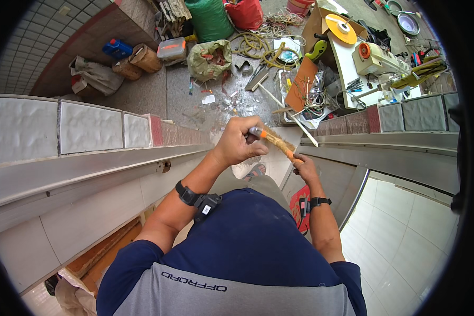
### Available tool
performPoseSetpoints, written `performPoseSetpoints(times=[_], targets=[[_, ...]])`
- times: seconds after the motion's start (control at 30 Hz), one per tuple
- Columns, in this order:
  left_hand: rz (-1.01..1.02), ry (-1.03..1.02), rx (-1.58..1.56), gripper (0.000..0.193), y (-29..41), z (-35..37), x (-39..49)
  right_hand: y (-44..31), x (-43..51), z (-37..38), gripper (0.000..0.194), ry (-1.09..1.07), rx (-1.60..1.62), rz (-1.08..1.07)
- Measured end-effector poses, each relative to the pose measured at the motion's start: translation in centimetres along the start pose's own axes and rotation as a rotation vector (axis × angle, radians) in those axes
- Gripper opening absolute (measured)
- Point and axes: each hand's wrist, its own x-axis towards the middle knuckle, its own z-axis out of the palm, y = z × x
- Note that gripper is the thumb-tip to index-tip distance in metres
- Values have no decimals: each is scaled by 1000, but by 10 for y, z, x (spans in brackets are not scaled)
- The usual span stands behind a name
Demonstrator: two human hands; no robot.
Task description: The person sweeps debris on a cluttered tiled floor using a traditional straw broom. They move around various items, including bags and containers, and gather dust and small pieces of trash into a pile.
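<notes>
A long brush (279, 143) with tan bristles and an orange and yellowish handle slants between my two hands in front of my body. My right hand (306, 169) is closed around its lower right end. At its upper left end, by a grey metallic tip, my left hand (241, 140) has the fingers curled behind it and the thumb apart; whether the fingers grip the tip is hard to tell. The bristles face up and to the right.
Tiled walls (91, 126) flank the doorway on both sides. Beyond lie a long white-handled tool (276, 96), a yellow hose (249, 46), a green woven sack (209, 59) and scattered scraps. At the right stands a sewing machine (373, 59) on a white table, beside tangled wires (315, 98).
</notes>
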Motion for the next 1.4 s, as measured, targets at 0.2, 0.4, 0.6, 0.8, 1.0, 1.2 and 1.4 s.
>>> performPoseSetpoints(times=[0.2,0.4,0.6,0.8,1.0,1.2,1.4], targets=[[26,-106,-37,39,43,-5,13,6,3,-3,44,2,3,-25],[85,-127,141,25,69,-1,22,6,6,-2,43,-8,40,-36],[-151,49,185,24,50,6,24,-19,13,-14,31,144,166,-145],[-314,122,6,28,10,5,15,-44,37,-77,32,284,441,-61],[-477,25,14,32,-14,7,-2,12,79,-99,37,542,833,43],[-591,-52,-41,29,-28,11,-11,40,81,-92,51,719,1183,196],[-596,-120,-80,26,-59,24,-19,-74,-7,4,60,-171,630,-80]])
